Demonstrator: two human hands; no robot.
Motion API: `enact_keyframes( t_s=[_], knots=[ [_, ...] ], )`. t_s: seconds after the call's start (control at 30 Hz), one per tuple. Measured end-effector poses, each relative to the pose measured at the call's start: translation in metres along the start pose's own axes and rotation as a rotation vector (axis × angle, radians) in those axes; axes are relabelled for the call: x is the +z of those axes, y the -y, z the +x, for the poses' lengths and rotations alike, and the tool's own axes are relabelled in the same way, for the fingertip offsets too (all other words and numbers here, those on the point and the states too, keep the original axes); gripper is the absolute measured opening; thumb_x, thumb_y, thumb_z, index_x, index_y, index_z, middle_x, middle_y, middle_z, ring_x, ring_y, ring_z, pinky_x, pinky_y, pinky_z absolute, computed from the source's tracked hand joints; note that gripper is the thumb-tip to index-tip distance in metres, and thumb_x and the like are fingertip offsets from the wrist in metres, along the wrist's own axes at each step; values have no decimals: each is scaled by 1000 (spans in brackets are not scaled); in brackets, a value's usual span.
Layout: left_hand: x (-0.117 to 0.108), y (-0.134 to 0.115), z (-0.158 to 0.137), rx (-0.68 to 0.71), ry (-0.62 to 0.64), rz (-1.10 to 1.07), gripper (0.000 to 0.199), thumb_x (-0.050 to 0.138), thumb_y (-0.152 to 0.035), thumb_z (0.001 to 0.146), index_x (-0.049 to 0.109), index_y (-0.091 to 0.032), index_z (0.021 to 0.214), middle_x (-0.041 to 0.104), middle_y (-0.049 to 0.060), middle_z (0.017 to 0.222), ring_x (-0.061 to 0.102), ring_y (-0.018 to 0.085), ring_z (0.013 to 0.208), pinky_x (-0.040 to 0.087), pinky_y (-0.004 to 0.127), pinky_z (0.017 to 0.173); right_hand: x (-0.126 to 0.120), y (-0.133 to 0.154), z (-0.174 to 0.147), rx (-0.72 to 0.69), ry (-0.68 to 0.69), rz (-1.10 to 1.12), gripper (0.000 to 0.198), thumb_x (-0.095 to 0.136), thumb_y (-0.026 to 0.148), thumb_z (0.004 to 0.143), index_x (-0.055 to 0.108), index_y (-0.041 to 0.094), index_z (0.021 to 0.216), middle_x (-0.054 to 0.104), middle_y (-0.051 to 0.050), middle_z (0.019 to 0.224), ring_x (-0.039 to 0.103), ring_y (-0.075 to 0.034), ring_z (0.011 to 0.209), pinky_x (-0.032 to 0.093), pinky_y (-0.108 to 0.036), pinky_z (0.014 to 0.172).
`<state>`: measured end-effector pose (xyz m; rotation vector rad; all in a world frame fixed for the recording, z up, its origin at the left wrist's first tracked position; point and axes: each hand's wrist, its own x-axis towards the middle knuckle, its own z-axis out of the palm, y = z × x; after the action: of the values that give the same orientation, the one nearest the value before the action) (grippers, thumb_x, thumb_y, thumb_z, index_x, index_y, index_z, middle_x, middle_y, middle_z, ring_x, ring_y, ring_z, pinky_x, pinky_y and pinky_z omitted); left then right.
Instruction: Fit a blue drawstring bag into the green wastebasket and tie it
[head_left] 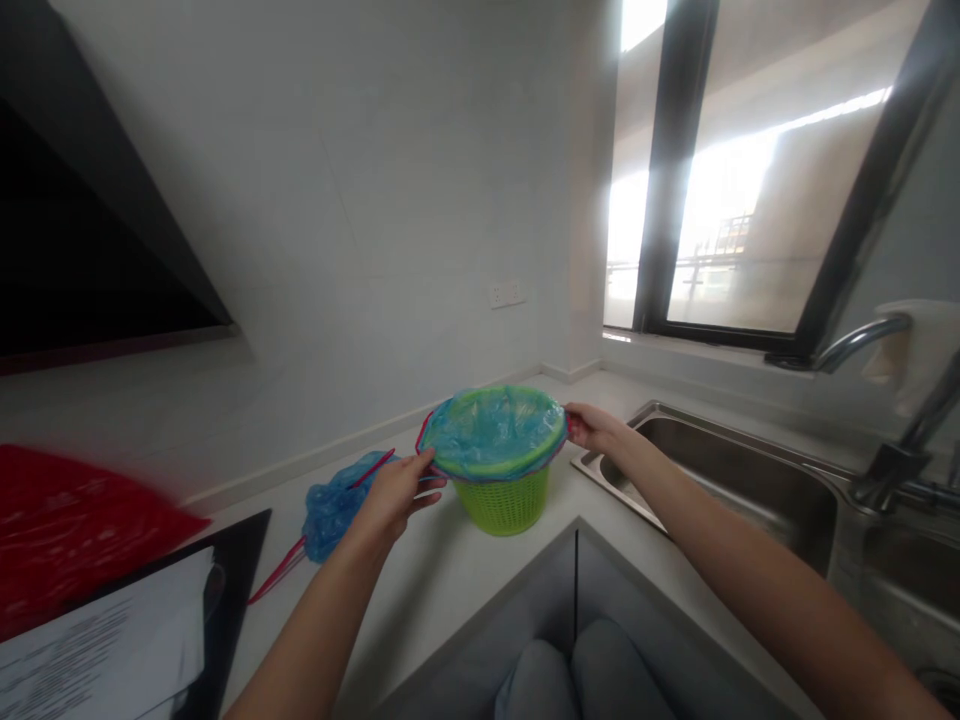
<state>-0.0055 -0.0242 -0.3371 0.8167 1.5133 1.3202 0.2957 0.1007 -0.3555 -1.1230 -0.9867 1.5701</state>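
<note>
In the head view, both forearms reach forward and slightly upward from the bottom edge and converge on a small green basket that stands on the white table at its inner corner. A blue bag lines the basket, its edge folded down over the rim.

The left hand comes in from the lower left, wrist nearly straight, palm turned toward the basket. Its grip is clamped on the bag's folded edge at the left side of the rim, thumb on top and fingers curled under and against the plastic.

The right hand comes in along a long, extended forearm from the lower right, the wrist bent a little inward. Its grip is closed on the bag's edge at the right side of the rim, where a bit of red drawstring shows at the fingers. The basket sits directly between the two grips, touching both through the bag.

Just behind and to the left of the left grip lies a crumpled blue bag with a red drawstring trailing toward the black stovetop. To the right of the right grip, just beside it, is the steel sink, with the faucet further right.
</note>
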Motion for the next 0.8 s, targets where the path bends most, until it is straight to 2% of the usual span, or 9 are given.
enact_keyframes(
  t_s=[0.13,0.2,0.33,0.43,0.5,0.6,0.63,0.7,0.8],
  knots=[
    [-5,-7,5,131,-54,205,26,65,-25,84,59,-17,60,63,8,66,55,16,54,42,27,52,8,18,-4,-199,-140,-207,20,54,14,89,55,16,69,57,0,59,52,-9,53,45,-19,53],
    [-2,-15,5,177,-51,201,26,62,-25,82,57,-17,57,58,6,60,51,15,49,41,27,51,15,28,-5,-287,-186,-360,17,60,15,84,59,15,67,57,-1,58,53,-11,56,41,-20,52],
    [10,-28,4,88,90,30,25,59,-24,80,56,-16,57,53,4,56,45,11,44,38,24,46,31,44,-1,-420,-270,-661,20,66,6,72,58,16,55,58,-5,56,61,-19,72,42,-25,64],
    [14,-32,1,42,137,42,27,58,-26,80,54,-16,55,50,3,54,43,11,42,36,24,43,41,49,4,-456,-305,-811,24,65,1,68,56,16,52,66,-13,65,66,-28,89,44,-30,76],
    [10,-32,-1,43,181,84,27,60,-31,79,55,-16,57,50,3,54,44,12,42,36,24,43,45,50,5,-471,-308,-866,20,65,2,69,59,15,56,70,-16,74,66,-31,95,44,-32,81],
    [-5,-38,0,70,267,265,36,62,-45,81,55,-17,59,53,5,54,44,14,43,35,26,43,44,49,2,-512,-317,-876,7,64,8,75,68,14,76,73,-16,90,66,-29,99,44,-32,86],
    [-10,-43,4,105,233,359,39,62,-48,81,55,-17,58,53,6,53,44,15,43,34,27,44,42,49,-1,-526,-320,-862,11,64,10,76,69,14,84,73,-14,93,65,-27,99,44,-31,86],
    [-16,-57,19,235,66,517,41,59,-48,82,55,-17,56,53,7,52,46,16,44,35,28,46,35,47,-8,-547,-329,-810,21,63,13,78,69,15,97,72,-10,98,64,-24,97,44,-30,87],
    [-5,-81,55,386,-132,590,23,60,-36,78,60,-17,64,62,9,62,55,20,55,41,29,53,24,34,-22,-541,-378,-679,26,61,18,80,65,16,106,69,-8,105,62,-20,97,45,-29,88]
  ],
)
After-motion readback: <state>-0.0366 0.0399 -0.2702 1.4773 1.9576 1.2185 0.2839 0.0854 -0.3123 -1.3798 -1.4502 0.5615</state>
